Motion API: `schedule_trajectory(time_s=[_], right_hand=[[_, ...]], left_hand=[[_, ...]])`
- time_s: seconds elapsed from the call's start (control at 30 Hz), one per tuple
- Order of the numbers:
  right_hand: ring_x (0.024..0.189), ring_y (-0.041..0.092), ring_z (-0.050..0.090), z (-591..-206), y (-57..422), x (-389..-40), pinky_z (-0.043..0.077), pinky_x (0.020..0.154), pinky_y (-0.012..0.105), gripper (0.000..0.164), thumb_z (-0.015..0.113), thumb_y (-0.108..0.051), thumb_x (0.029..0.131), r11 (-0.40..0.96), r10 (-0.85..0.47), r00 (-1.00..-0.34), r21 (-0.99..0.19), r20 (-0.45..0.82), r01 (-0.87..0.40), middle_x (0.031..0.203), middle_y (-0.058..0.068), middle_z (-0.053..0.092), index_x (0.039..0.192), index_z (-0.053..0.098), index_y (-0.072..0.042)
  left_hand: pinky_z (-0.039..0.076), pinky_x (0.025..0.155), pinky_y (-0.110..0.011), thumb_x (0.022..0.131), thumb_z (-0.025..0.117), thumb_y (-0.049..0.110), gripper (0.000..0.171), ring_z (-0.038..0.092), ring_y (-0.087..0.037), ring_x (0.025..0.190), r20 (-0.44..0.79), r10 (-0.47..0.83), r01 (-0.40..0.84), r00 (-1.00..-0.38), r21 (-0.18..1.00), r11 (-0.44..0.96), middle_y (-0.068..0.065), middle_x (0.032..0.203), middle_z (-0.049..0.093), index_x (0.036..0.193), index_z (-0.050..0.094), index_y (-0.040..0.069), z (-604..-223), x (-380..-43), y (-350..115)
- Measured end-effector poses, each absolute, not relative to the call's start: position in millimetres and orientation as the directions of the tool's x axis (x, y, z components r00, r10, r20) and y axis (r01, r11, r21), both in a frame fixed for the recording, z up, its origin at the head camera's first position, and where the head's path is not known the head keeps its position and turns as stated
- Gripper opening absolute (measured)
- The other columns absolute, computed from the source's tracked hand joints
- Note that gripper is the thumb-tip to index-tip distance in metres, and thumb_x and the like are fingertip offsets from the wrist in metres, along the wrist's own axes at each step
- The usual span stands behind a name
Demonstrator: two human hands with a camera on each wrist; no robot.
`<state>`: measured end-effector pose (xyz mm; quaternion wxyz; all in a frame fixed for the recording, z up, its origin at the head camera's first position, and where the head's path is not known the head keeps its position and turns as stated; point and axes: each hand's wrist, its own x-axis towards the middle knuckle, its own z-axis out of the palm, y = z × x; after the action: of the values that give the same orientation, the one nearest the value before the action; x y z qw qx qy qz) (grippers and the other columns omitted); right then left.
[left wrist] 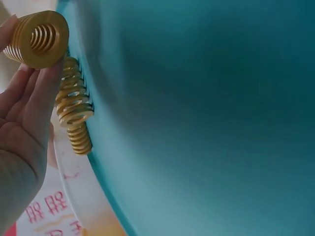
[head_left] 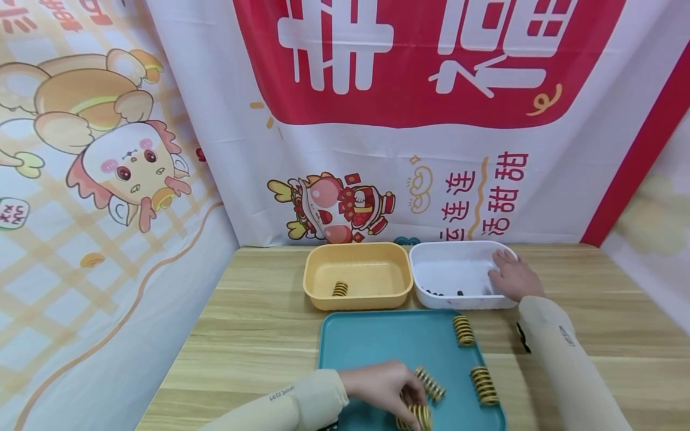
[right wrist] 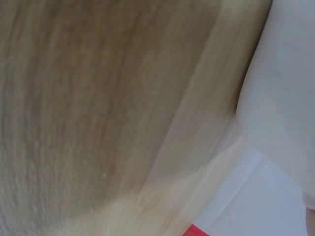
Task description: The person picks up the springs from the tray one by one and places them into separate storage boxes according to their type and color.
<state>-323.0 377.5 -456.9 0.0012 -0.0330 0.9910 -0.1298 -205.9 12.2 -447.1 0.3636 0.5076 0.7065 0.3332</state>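
Note:
My left hand (head_left: 385, 386) pinches a gold coil spring (left wrist: 42, 39) between thumb and fingers, low over the front part of a teal tray (head_left: 377, 335). Just beyond its fingers, another coil spring (head_left: 430, 384) lies slantwise on the tray. Two more springs rest along the tray's right side, one at the far corner (head_left: 463, 331) and one nearer (head_left: 484, 386). My right hand (head_left: 516, 276) lies over the right rim of a white bin (head_left: 463, 303), fingers reaching inside with their tips partly hidden.
A yellow bin (head_left: 358, 303) with one spring (head_left: 341, 289) in it stands left of the white bin. Small dark pieces (head_left: 460, 293) lie inside the white bin. Both bins sit behind the tray on a wooden table (head_left: 259, 323), against a printed cloth (head_left: 345, 149).

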Motion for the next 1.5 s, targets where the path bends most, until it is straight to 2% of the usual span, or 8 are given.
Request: schedule_trajectory(time_s=[0.1,0.3,0.5,0.73,0.93,1.07,1.27,1.5], right_hand=[[0.137,0.045,0.013,-457,377,-323,0.005,0.111,0.057,0.062,0.037,-0.029,0.098,0.964,-0.063,-0.998,-0.258,0.003,-0.061,0.147,0.032,0.019,0.140,0.025,0.015],[0.137,0.045,0.013,-456,377,-322,0.005,0.111,0.057,0.062,0.036,-0.030,0.099,0.965,-0.069,-0.998,-0.253,0.007,-0.068,0.147,0.032,0.020,0.140,0.025,0.015],[0.137,0.045,0.014,-456,378,-322,0.006,0.111,0.057,0.063,0.036,-0.031,0.099,0.964,-0.074,-0.997,-0.256,0.010,-0.074,0.147,0.033,0.021,0.140,0.026,0.015],[0.137,0.045,0.014,-455,377,-324,0.006,0.111,0.057,0.062,0.037,-0.029,0.098,0.963,-0.071,-0.997,-0.257,0.021,-0.074,0.147,0.032,0.020,0.140,0.026,0.015],[0.137,0.046,0.014,-455,377,-323,0.005,0.111,0.057,0.062,0.036,-0.029,0.098,0.962,-0.077,-0.997,-0.262,0.019,-0.079,0.147,0.033,0.020,0.140,0.026,0.015],[0.137,0.046,0.014,-456,377,-322,0.005,0.111,0.058,0.062,0.036,-0.030,0.099,0.962,-0.076,-0.997,-0.263,0.010,-0.076,0.147,0.033,0.020,0.140,0.026,0.016],[0.137,0.046,0.014,-454,375,-321,0.005,0.112,0.057,0.062,0.037,-0.028,0.098,0.963,-0.065,-0.998,-0.260,0.016,-0.067,0.147,0.032,0.019,0.140,0.025,0.015],[0.137,0.046,0.014,-454,375,-320,0.006,0.111,0.057,0.061,0.038,-0.026,0.097,0.961,-0.073,-0.997,-0.264,0.023,-0.076,0.146,0.033,0.021,0.139,0.026,0.016]], left_hand=[[0.053,0.069,-0.016,0.082,0.070,0.000,0.020,0.059,0.005,0.072,-0.188,0.941,0.297,-0.280,0.916,0.271,-0.008,0.088,0.069,0.101,0.068,-0.006,-447,-207,9],[0.054,0.068,-0.020,0.083,0.067,-0.003,0.021,0.063,-0.003,0.073,-0.236,0.877,0.014,-0.418,0.964,0.267,-0.003,0.084,0.070,0.103,0.067,-0.009,-445,-211,7],[0.055,0.065,-0.023,0.087,0.064,0.001,0.021,0.062,-0.004,0.071,-0.279,0.810,-0.126,-0.516,0.960,0.250,-0.002,0.086,0.069,0.105,0.066,-0.009,-444,-214,6],[0.055,0.066,-0.022,0.088,0.063,0.001,0.022,0.062,-0.005,0.072,-0.291,0.781,-0.214,-0.553,0.955,0.204,-0.004,0.087,0.069,0.106,0.065,-0.011,-445,-215,6],[0.055,0.075,-0.024,0.091,0.059,0.002,0.028,0.064,-0.009,0.080,-0.279,0.801,-0.314,-0.530,0.942,0.121,-0.008,0.096,0.069,0.113,0.060,-0.014,-445,-219,5],[0.055,0.076,-0.023,0.092,0.057,0.005,0.029,0.064,-0.008,0.083,-0.279,0.789,-0.361,-0.547,0.929,0.078,-0.005,0.097,0.068,0.116,0.059,-0.012,-447,-221,4],[0.055,0.079,-0.027,0.093,0.059,0.009,0.029,0.065,-0.010,0.085,-0.292,0.753,-0.390,-0.590,0.919,0.052,-0.008,0.099,0.069,0.116,0.060,-0.008,-446,-224,3],[0.054,0.081,-0.028,0.093,0.059,0.012,0.030,0.066,-0.011,0.086,-0.285,0.744,-0.392,-0.604,0.919,0.035,-0.009,0.100,0.069,0.117,0.060,-0.008,-445,-226,0]])
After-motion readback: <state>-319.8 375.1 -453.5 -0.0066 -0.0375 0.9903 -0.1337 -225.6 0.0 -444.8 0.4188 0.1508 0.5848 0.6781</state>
